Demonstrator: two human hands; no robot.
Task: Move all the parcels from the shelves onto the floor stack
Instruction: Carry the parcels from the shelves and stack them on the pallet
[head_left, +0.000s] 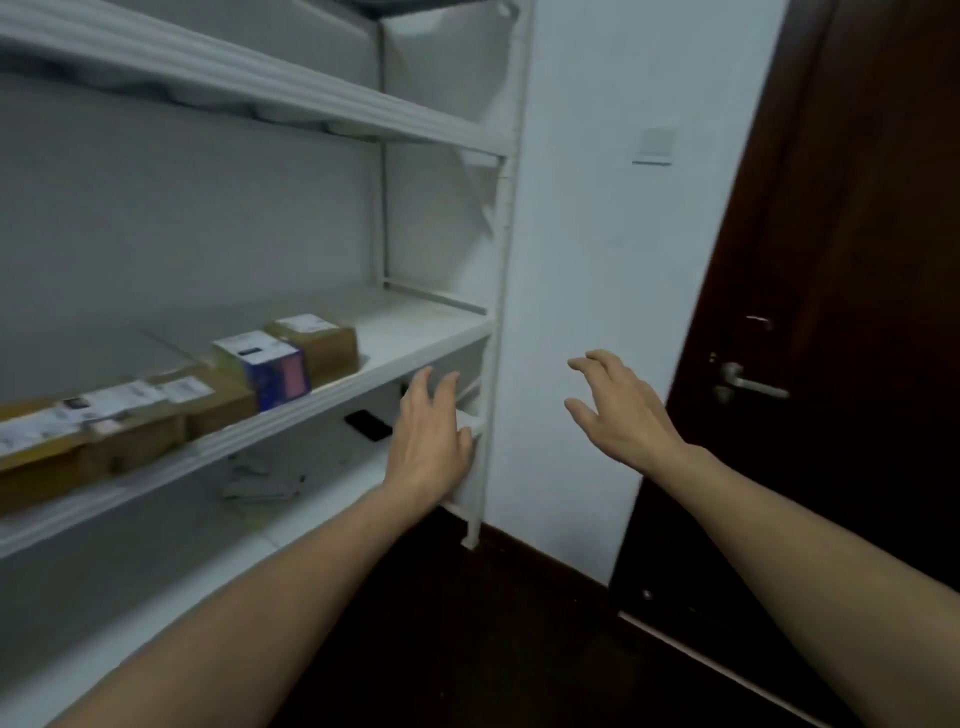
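Both bare forearms reach forward from the bottom corners over the dark floor (467, 649), palms down. The left hand (428, 436) is relaxed, fingers nearly straight and close together, and holds nothing. It hangs in front of the right end of the white shelving unit (496, 291), just below the middle shelf's edge; whether it touches the upright cannot be told. The right hand (618, 410) is spread wide with gently curved fingers, empty, in front of the white wall (597, 234) beside the unit.

On the lower shelf past the left hand lie a flat black object (368, 425) and some blurred papers (260, 480). The parcels sit in a row on the middle shelf (415, 332), left of both hands. A brown cardboard parcel (322, 345) is at the right end, then a blue and pink box (272, 369) touching it, then more labelled brown cartons (156, 410) running off the left edge.

Farther right stands a dark wooden door (857, 260) with a metal lever handle (748, 385), and a wall switch (653, 145) higher up.
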